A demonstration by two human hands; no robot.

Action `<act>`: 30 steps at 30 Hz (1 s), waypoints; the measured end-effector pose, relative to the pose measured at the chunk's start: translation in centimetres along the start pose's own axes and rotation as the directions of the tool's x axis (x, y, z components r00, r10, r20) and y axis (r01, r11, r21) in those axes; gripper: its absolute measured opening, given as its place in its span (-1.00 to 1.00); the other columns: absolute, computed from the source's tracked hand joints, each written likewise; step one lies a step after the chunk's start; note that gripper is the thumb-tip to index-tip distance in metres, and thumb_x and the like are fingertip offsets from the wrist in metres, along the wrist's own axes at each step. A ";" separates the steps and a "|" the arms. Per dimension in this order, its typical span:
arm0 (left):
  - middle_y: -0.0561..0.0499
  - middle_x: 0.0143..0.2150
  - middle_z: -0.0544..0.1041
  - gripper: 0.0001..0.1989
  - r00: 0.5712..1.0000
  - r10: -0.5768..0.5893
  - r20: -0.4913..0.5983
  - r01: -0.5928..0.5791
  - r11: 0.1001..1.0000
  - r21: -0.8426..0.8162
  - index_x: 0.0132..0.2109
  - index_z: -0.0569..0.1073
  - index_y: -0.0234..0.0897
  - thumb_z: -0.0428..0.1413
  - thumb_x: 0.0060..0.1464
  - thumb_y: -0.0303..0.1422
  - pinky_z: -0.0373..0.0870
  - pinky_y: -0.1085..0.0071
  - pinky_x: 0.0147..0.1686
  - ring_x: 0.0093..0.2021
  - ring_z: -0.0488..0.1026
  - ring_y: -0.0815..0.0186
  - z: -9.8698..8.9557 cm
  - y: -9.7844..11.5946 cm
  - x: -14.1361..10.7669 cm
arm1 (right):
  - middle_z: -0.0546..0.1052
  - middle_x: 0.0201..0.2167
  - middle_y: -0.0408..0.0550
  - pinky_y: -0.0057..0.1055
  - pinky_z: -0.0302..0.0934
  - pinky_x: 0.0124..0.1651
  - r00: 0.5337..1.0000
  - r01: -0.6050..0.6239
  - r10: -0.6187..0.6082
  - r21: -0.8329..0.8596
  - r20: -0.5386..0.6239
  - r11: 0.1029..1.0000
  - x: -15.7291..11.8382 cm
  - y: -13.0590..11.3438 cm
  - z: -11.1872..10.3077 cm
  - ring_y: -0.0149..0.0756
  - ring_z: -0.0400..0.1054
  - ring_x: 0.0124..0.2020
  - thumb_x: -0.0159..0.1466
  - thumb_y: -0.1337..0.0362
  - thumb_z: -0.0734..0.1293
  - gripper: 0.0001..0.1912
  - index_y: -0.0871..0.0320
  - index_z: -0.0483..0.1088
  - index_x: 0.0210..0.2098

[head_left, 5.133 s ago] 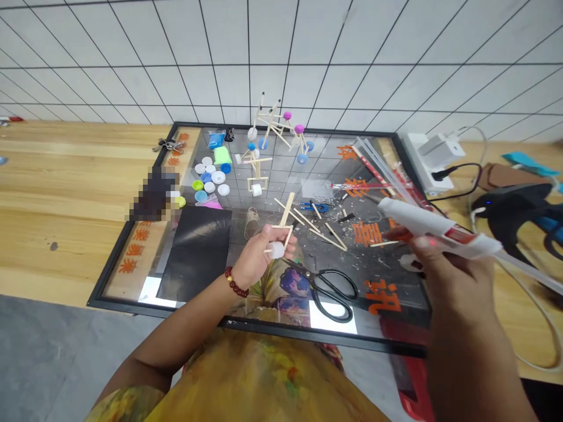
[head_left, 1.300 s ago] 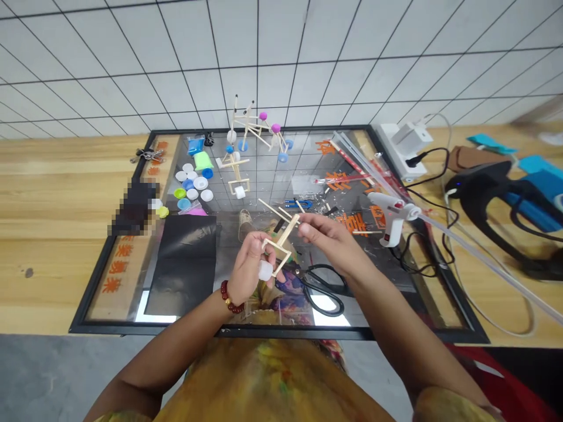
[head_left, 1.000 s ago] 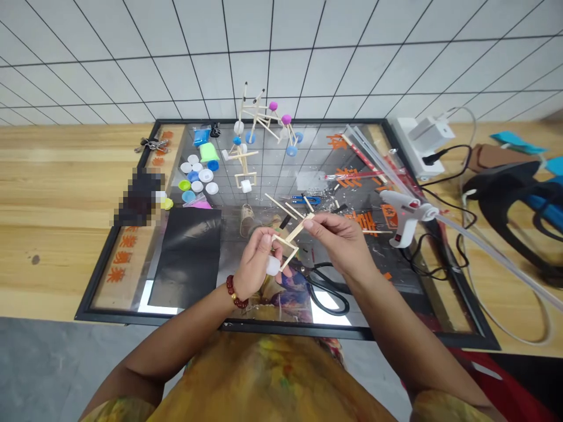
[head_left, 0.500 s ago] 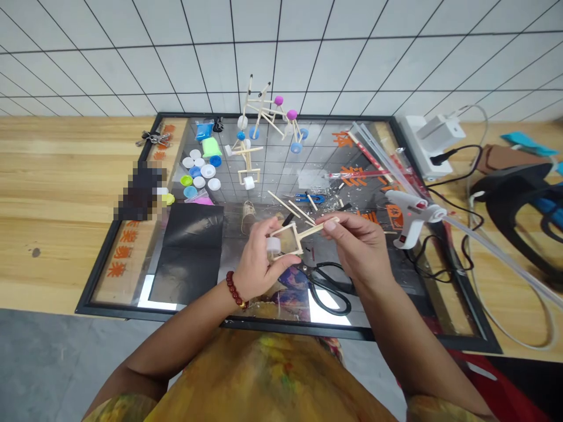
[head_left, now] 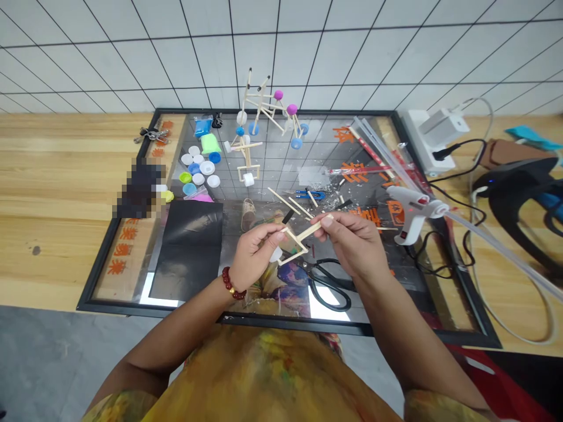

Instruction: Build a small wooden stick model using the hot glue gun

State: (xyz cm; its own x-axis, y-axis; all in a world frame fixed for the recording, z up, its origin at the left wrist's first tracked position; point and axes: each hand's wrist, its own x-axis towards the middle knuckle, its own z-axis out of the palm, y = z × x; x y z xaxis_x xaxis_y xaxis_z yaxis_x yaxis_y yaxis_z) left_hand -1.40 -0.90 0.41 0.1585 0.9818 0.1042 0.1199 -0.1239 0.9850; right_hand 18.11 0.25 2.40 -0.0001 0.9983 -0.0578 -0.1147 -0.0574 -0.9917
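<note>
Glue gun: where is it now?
The glue gun lies on the framed board's right side, just right of the right hand, near the power strip.

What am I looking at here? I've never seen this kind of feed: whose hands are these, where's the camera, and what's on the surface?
There is one view, from a camera worn on a person's head, looking down at their own bare hands. The left hand and right hand together hold a small stick frame with a white cap on it, above a black-framed glass board lying on a wooden table. On the board lie black scissors, a white glue gun, loose sticks, coloured bottle caps, a black sheet, and finished stick models at the back.
</note>
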 end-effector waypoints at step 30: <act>-0.04 -0.21 0.62 -0.74 0.991 -0.122 -0.053 0.103 0.956 -0.274 -0.14 0.57 -0.23 0.19 0.13 -0.17 0.45 0.31 -0.06 -0.17 0.54 0.30 -1.1 0.2 0.7 | 0.50 -0.60 -0.10 -0.45 0.19 -0.49 0.973 -0.209 0.195 0.111 0.126 0.972 0.4 -0.3 0.4 -0.42 0.30 -0.55 0.03 0.01 0.50 -0.70 0.14 0.59 -0.47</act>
State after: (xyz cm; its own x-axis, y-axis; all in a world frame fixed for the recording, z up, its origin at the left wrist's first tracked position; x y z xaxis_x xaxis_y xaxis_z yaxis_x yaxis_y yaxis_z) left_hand -2.33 -0.06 0.84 0.0906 0.9958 -0.0093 -0.1380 0.0218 0.9902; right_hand 17.73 0.62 2.73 -0.1471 0.9608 -0.2350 -0.2215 -0.2635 -0.9389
